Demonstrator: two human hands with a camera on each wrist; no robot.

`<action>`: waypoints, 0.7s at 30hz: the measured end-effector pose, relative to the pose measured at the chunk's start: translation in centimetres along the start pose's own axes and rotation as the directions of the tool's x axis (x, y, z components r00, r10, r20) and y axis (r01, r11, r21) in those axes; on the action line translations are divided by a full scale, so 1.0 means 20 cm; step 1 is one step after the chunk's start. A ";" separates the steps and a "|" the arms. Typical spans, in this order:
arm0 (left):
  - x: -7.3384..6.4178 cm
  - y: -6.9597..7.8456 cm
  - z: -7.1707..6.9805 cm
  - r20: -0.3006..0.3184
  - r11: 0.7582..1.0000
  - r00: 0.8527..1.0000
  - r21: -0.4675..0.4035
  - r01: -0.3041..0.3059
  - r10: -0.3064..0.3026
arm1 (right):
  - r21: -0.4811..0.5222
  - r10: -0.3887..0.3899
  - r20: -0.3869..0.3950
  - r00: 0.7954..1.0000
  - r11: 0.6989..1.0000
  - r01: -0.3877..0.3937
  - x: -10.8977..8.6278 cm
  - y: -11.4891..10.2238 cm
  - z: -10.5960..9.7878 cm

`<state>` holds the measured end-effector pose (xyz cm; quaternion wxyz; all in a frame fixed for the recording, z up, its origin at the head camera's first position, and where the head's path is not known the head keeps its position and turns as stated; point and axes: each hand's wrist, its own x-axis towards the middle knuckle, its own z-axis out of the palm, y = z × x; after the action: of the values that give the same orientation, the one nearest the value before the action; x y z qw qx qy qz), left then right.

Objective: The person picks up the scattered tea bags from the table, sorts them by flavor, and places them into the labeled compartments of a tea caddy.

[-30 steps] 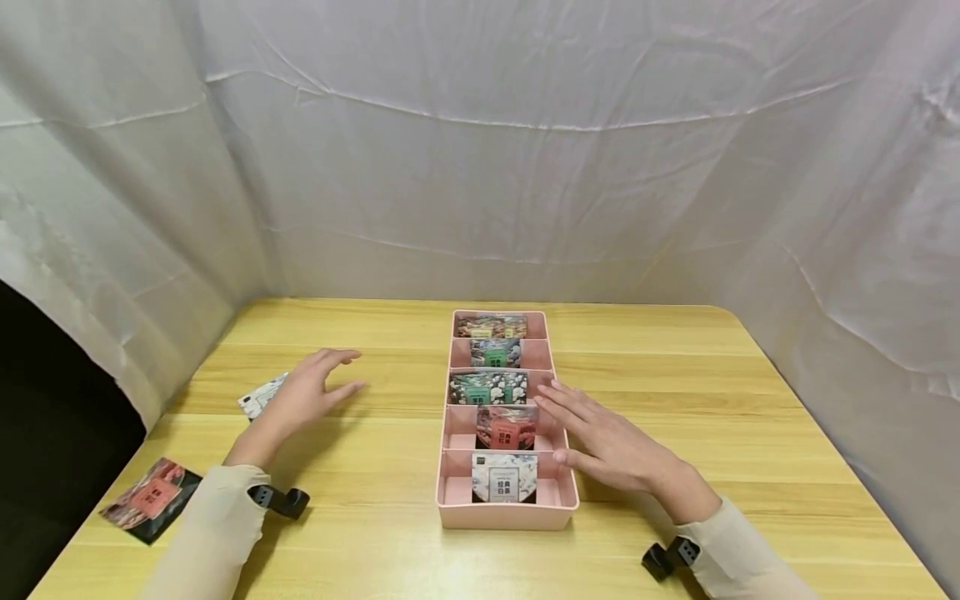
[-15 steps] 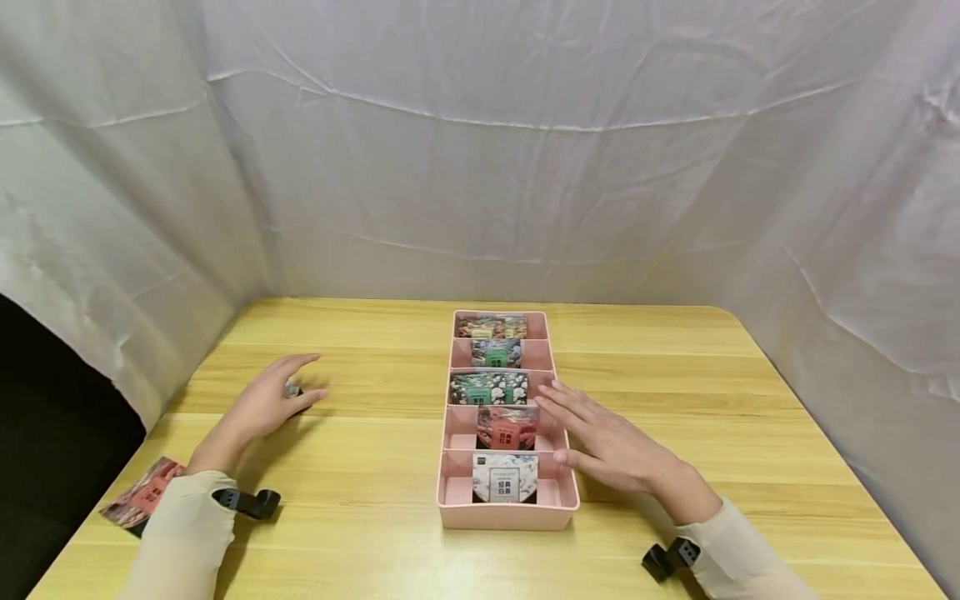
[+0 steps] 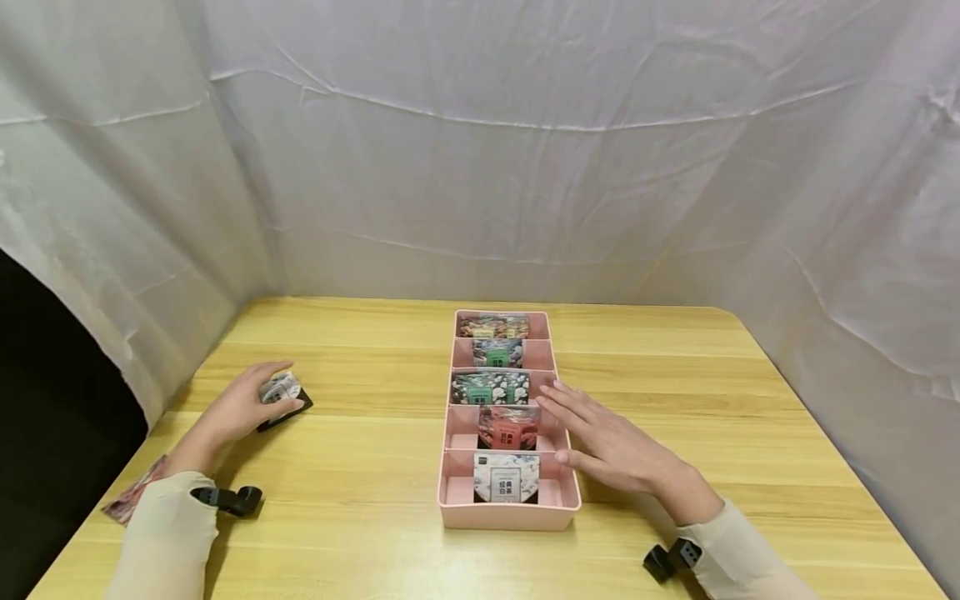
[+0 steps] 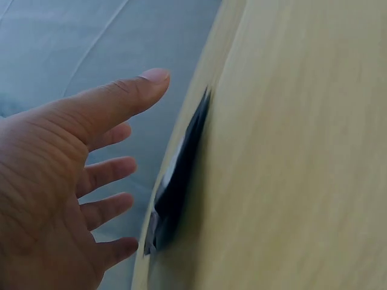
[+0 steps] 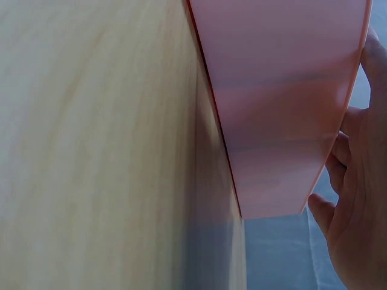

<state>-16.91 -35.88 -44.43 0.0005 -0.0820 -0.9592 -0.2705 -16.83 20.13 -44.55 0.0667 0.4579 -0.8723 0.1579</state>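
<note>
My left hand [image 3: 232,408] hovers over a white tea packet [image 3: 279,387] with a black underside at the table's left. In the left wrist view the thumb and fingers are spread apart, and the dark side of that packet [image 4: 181,175] shows just beyond the fingertips. My right hand [image 3: 611,437] rests with relaxed fingers on the right rim of a long pink divided box [image 3: 506,518]. From the right wrist, fingertips appear along the upper edge of the box's outer wall [image 5: 278,115]. In its front compartment leans a white tea packet [image 3: 506,477], with a red tea packet [image 3: 507,429] behind it.
Farther back in the box are jasmine-patterned green packets [image 3: 487,388], a green-labelled packet [image 3: 497,353] and yellow-labelled packets [image 3: 493,327]. A red packet [image 3: 135,496] lies by the left table edge, partly under my left sleeve [image 3: 165,533]. Pale curtains [image 3: 480,183] enclose the table.
My left hand has moved left and slightly down to the white packet on the table, which now sits tilted between thumb and fingers in the head view. The right hand stays in place.
</note>
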 end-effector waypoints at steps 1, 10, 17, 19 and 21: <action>0.00 -0.01 0.00 0.002 1.000 1.000 0.001 0.005 -0.005 | -0.005 -0.001 0.001 1.000 1.000 0.001 0.00 0.00 0.00; 0.00 -0.05 0.00 0.029 0.999 0.999 -0.010 0.035 -0.035 | -0.025 -0.008 0.004 1.000 1.000 0.008 0.00 0.00 0.00; -0.03 -0.09 -0.01 0.033 0.998 0.998 -0.026 0.061 -0.060 | 0.009 0.013 0.016 1.000 1.000 -0.013 0.00 0.00 0.00; -0.03 -0.10 0.00 0.031 0.998 0.998 -0.028 0.060 -0.059 | 0.010 0.016 0.014 1.000 1.000 -0.016 0.00 0.00 0.00; -0.02 -0.10 0.00 0.033 0.998 0.998 -0.034 0.058 -0.057 | -0.001 0.019 0.015 1.000 1.000 -0.019 0.00 0.00 0.00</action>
<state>-16.77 -37.63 -45.51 -0.0240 -0.0585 -0.9563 -0.2856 -16.86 20.15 -44.57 0.0588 0.4509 -0.8771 0.1549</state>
